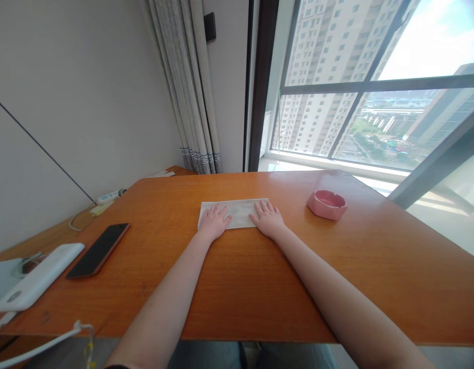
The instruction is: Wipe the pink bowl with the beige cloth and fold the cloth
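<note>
A pale, flat rectangular cloth [241, 214] lies on the wooden table [244, 287], its long side running left to right. My left hand [214, 222] rests flat on the left end of the cloth, fingers spread. On the right end, my right hand [268, 219] lies palm down with its fingers apart. Between the hands the middle of the cloth shows, looking smooth. Neither hand grips anything; the palms hide parts of the cloth under them.
A pink ashtray [327, 204] stands to the right. On the left lie a dark phone [99, 250] and a white power bank [40, 277] with a cable. Farther left is a power strip [109, 197]. Beyond the table are a curtain [186, 82] and a large window [360, 87].
</note>
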A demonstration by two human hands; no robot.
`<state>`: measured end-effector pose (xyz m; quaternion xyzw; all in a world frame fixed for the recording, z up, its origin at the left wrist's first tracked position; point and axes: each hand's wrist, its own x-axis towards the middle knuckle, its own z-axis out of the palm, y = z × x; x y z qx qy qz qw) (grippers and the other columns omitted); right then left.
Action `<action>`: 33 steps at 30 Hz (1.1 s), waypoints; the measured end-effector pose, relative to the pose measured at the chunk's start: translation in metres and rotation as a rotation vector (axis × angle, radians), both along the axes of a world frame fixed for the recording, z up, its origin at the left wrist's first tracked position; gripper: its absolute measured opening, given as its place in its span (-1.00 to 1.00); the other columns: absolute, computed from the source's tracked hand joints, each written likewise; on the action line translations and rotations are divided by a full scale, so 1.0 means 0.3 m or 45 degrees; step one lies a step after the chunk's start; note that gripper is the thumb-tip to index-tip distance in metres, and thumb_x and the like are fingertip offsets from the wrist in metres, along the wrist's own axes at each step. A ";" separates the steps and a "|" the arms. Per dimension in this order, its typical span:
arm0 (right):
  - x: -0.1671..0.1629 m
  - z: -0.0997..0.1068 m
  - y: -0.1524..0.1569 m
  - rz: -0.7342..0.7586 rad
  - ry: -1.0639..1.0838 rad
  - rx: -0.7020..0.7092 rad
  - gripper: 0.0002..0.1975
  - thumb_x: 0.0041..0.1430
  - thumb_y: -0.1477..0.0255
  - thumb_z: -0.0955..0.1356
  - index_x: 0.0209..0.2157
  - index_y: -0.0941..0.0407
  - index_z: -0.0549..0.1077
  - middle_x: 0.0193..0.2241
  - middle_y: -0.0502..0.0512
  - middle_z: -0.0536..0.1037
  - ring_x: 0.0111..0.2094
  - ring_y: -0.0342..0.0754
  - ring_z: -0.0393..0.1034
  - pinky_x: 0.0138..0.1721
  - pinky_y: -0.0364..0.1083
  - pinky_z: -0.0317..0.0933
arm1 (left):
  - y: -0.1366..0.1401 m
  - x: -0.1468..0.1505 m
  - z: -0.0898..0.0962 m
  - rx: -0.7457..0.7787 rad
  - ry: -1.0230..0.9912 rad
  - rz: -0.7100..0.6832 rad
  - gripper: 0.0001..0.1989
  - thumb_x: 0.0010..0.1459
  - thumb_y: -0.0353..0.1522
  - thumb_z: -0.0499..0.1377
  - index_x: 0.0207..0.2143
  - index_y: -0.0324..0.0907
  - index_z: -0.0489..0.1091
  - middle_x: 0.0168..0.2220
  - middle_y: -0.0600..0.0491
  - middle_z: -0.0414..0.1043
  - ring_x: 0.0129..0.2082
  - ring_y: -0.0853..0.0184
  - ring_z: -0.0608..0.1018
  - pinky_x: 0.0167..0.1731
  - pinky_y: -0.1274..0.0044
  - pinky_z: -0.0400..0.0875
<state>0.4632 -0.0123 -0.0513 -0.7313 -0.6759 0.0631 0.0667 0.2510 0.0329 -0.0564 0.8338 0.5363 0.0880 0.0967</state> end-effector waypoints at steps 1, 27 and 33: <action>0.004 0.004 -0.001 -0.054 -0.001 -0.009 -0.32 0.27 0.08 0.05 0.29 0.18 0.01 0.31 0.24 -0.06 0.31 0.24 -0.21 0.23 0.22 -0.23 | 0.004 -0.007 0.001 0.006 -0.006 0.045 -0.42 0.26 -0.09 -0.16 0.25 -0.12 0.09 0.33 -0.10 -0.11 0.32 0.12 -0.03 0.24 0.18 -0.18; -0.011 -0.014 -0.015 0.100 0.027 0.170 -0.45 0.25 0.10 0.12 0.13 0.14 0.23 0.24 0.28 0.12 0.28 0.16 -0.13 0.22 0.14 -0.27 | 0.008 -0.110 0.087 -0.060 0.159 0.532 -0.64 0.18 -0.16 -0.03 -0.17 -0.26 0.31 -0.08 -0.24 0.42 -0.04 0.01 0.46 -0.15 0.31 0.35; -0.004 -0.005 -0.016 0.090 0.078 0.171 -0.46 0.24 0.12 0.15 0.12 0.13 0.26 0.26 0.28 0.08 0.29 0.19 -0.16 0.24 0.15 -0.27 | 0.000 -0.073 0.082 -0.062 0.011 0.478 -0.69 0.18 -0.38 -0.05 -0.02 -0.26 0.12 -0.20 -0.20 0.48 -0.22 0.13 0.55 -0.31 0.43 0.36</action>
